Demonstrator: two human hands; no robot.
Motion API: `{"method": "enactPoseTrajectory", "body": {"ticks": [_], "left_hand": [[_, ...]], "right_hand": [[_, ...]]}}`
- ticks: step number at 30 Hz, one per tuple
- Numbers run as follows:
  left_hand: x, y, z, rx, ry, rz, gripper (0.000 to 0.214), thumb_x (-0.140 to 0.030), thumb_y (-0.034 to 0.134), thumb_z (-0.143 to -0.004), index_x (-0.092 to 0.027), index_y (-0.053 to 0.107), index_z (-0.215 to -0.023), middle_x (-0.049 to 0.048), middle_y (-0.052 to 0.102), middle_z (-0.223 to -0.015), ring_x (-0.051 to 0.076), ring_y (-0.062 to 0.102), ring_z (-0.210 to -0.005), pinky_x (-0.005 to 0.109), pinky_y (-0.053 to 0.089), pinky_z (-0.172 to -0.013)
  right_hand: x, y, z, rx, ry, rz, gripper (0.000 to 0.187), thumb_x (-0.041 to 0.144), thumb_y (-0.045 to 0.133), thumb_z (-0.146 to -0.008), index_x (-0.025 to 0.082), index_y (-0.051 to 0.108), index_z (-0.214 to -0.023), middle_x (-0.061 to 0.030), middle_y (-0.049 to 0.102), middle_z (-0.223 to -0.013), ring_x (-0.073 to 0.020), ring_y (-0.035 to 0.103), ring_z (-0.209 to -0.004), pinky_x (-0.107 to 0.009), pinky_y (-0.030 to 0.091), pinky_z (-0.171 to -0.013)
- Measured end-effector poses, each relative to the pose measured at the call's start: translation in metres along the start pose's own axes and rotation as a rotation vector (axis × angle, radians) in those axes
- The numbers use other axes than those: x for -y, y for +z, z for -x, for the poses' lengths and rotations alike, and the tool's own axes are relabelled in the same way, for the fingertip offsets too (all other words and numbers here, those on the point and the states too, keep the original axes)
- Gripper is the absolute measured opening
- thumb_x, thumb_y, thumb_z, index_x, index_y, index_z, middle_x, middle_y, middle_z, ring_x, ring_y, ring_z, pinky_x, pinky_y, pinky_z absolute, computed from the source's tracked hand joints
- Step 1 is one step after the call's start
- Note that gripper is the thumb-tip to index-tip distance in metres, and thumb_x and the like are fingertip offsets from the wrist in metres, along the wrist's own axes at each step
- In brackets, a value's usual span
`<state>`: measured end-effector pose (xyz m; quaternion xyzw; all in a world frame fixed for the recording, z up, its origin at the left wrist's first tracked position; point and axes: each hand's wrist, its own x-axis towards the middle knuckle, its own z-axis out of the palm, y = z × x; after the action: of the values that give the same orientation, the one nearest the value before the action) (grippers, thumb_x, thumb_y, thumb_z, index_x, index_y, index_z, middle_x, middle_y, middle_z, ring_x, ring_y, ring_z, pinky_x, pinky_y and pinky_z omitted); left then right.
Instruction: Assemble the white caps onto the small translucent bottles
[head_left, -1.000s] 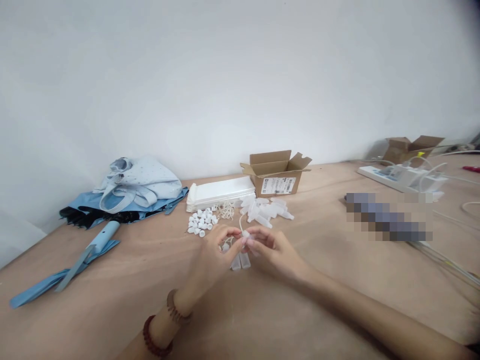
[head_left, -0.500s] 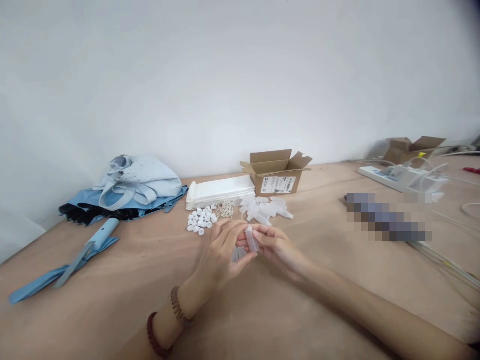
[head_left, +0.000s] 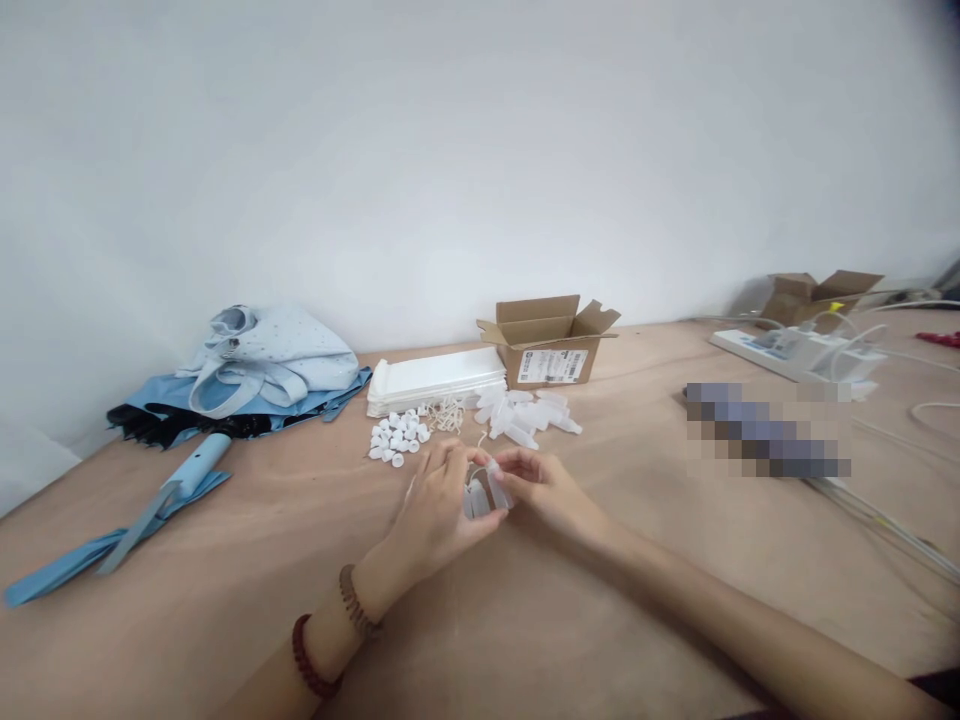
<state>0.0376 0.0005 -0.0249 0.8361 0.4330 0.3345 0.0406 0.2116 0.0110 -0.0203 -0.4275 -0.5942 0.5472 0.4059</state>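
Observation:
In front of me I hold a small translucent plastic bottle (head_left: pixel 498 490) between both hands, nearly upright and slightly tilted. My left hand (head_left: pixel 439 510) curls around it, with the thumb at its lower end. My right hand (head_left: pixel 544 488) pinches it near the top with thumb and fingers. A thin pale cord (head_left: pixel 481 440) shows at the bottle's top. Whitish translucent pieces (head_left: pixel 474 498) show behind the left thumb, partly hidden by the fingers. Just beyond lie a heap of white caps (head_left: pixel 400 434), a tangle of cream cords (head_left: pixel 446 414) and a pile of similar bottles (head_left: pixel 525 415).
A stack of flat white packets (head_left: pixel 439 378) lies behind the heaps, beside an open cardboard box (head_left: pixel 551 362). On the left are a pale bag (head_left: pixel 307 355) and a blue umbrella (head_left: pixel 196 470). A power strip (head_left: pixel 772 352) with cables and a blurred-out object (head_left: pixel 769 432) are on the right.
The bottle has turned and shifted a little left between my hands. My right fingers have moved onto its upper part, and more of the whitish pieces show behind. The view has shifted slightly.

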Motion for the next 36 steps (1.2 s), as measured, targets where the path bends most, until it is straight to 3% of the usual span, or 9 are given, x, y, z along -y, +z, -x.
{"method": "enactPoseTrajectory", "body": {"ticks": [5, 13, 18, 27, 32, 36], "left_hand": [[-0.002, 0.000, 0.001, 0.114, -0.049, 0.016, 0.042, -0.028, 0.069, -0.067, -0.023, 0.047, -0.103, 0.0054, 0.055, -0.105, 0.027, 0.049, -0.102, 0.043, 0.038, -0.088], [0.002, -0.003, 0.002, 0.205, -0.095, 0.017, 0.042, -0.025, 0.067, -0.066, -0.024, 0.050, -0.104, 0.0056, 0.053, -0.107, 0.027, 0.047, -0.102, 0.043, 0.036, -0.089], [0.006, -0.004, 0.002, 0.210, -0.100, 0.010, 0.043, -0.027, 0.067, -0.067, -0.024, 0.050, -0.107, 0.0065, 0.053, -0.108, 0.028, 0.047, -0.104, 0.043, 0.037, -0.090], [0.018, -0.005, 0.003, 0.183, -0.008, -0.128, 0.075, -0.060, 0.074, -0.059, -0.019, 0.047, -0.115, 0.0132, 0.051, -0.116, 0.034, 0.044, -0.111, 0.049, 0.038, -0.089], [0.015, -0.008, 0.001, 0.146, 0.100, -0.187, 0.073, -0.068, 0.066, -0.062, -0.019, 0.047, -0.113, 0.0146, 0.053, -0.116, 0.035, 0.044, -0.113, 0.049, 0.037, -0.090], [0.015, -0.010, 0.001, 0.120, 0.051, -0.192, 0.062, -0.066, 0.057, -0.073, -0.018, 0.050, -0.111, 0.0135, 0.055, -0.112, 0.032, 0.047, -0.108, 0.046, 0.039, -0.088]], "right_hand": [[-0.011, -0.001, -0.004, -0.025, -0.033, 0.172, 0.019, 0.026, 0.061, -0.076, 0.014, 0.062, -0.090, -0.0050, 0.064, -0.082, -0.0164, 0.058, -0.075, -0.027, 0.044, -0.065], [-0.025, -0.001, -0.010, -0.026, -0.019, 0.162, 0.020, 0.020, 0.059, -0.073, 0.014, 0.058, -0.092, -0.0034, 0.062, -0.080, -0.0131, 0.056, -0.063, -0.024, 0.041, -0.052], [-0.025, -0.001, -0.010, -0.020, -0.009, 0.180, 0.025, 0.016, 0.059, -0.071, 0.014, 0.058, -0.096, -0.0042, 0.061, -0.086, -0.0133, 0.058, -0.068, -0.023, 0.042, -0.053], [-0.025, -0.002, -0.009, -0.020, -0.035, 0.199, 0.023, 0.017, 0.061, -0.072, 0.015, 0.060, -0.095, -0.0037, 0.061, -0.085, -0.0139, 0.057, -0.068, -0.026, 0.044, -0.057], [-0.023, -0.003, -0.008, -0.021, -0.092, 0.298, 0.020, 0.017, 0.059, -0.076, 0.015, 0.059, -0.096, -0.0051, 0.064, -0.084, -0.0167, 0.060, -0.074, -0.030, 0.047, -0.067], [-0.016, -0.005, -0.006, -0.062, -0.163, 0.507, 0.020, 0.020, 0.055, -0.082, 0.014, 0.058, -0.101, -0.0086, 0.066, -0.091, -0.0195, 0.061, -0.079, -0.033, 0.046, -0.072]]}}
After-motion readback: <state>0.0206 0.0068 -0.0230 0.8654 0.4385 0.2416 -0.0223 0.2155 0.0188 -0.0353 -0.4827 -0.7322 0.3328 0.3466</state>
